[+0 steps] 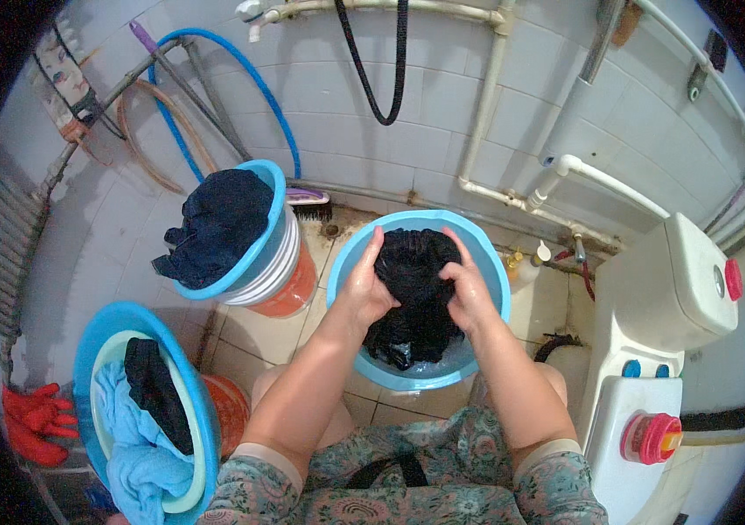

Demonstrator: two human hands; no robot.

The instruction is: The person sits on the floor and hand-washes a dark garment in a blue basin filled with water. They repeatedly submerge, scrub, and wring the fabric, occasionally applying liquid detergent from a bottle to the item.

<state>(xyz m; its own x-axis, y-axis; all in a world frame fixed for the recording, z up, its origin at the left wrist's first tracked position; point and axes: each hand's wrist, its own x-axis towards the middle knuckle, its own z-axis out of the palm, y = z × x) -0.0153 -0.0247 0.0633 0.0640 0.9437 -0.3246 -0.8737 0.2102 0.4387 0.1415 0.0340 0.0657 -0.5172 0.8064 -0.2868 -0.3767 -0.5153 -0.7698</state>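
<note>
A wet, bunched black garment (418, 276) hangs over a light blue basin (493, 255) with some sudsy water at its bottom. My left hand (369, 289) grips the garment along its left side, one finger pointing up along the edge. On the other side, my right hand (468, 293) holds it too, the fingertips pressed into the cloth. Folds hide parts of the fingers. Exactly what kind of garment it is, I cannot tell.
A blue basin of dark clothes (225, 219) rests on a bucket (289, 280) at the left. Nearer stands another blue basin (97, 350) with light blue and black cloth. Pump bottles (525, 271) stand behind my basin's right side; a toilet (643, 332) is at the right.
</note>
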